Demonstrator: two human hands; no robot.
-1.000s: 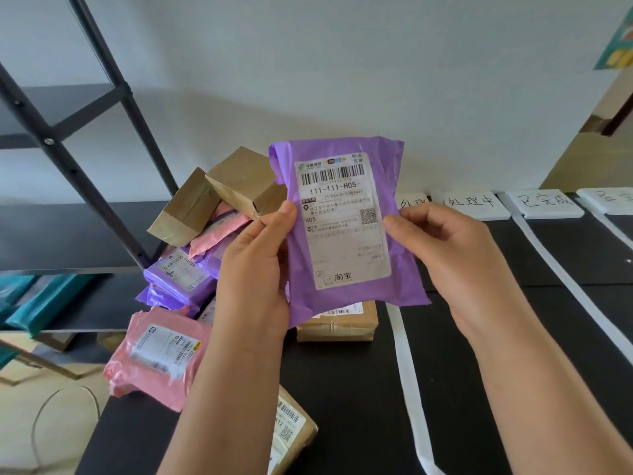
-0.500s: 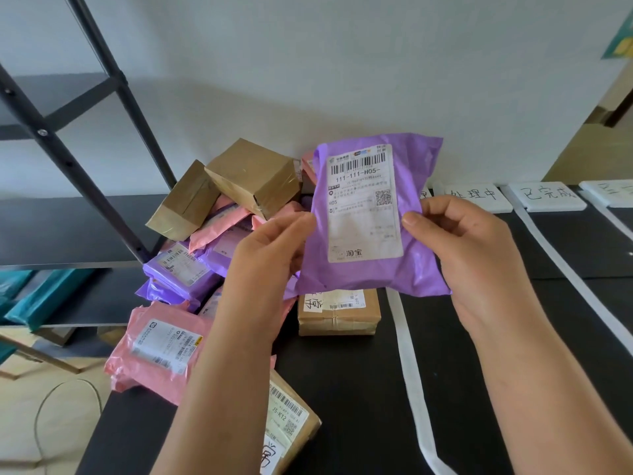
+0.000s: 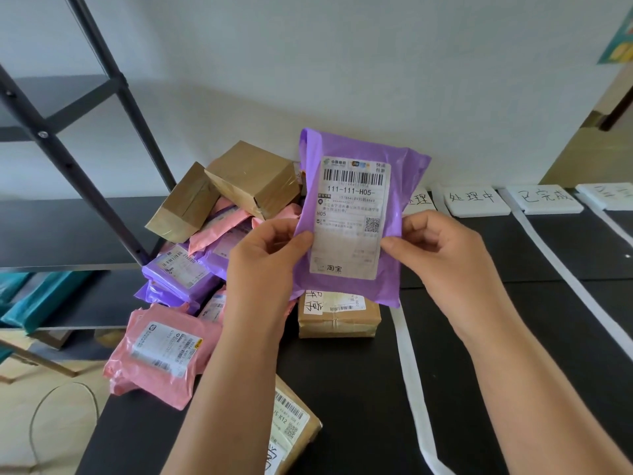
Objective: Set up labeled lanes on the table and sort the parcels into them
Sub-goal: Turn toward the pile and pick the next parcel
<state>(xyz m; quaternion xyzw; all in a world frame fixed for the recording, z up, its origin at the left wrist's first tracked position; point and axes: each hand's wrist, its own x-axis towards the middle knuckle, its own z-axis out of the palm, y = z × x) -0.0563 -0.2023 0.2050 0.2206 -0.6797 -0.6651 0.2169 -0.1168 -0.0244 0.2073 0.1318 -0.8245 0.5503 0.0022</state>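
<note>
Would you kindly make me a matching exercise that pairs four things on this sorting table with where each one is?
Things:
1. purple parcel
2. front pink parcel
3. brown box with a handwritten sticker
4. label card reading 处理中

Places:
A. at the far end of the table
B. pinched between left hand and right hand
C. at the table's near left edge
D. flat on the table, just below the held parcel

Pairs: 1-B, 2-C, 3-D, 4-A
</note>
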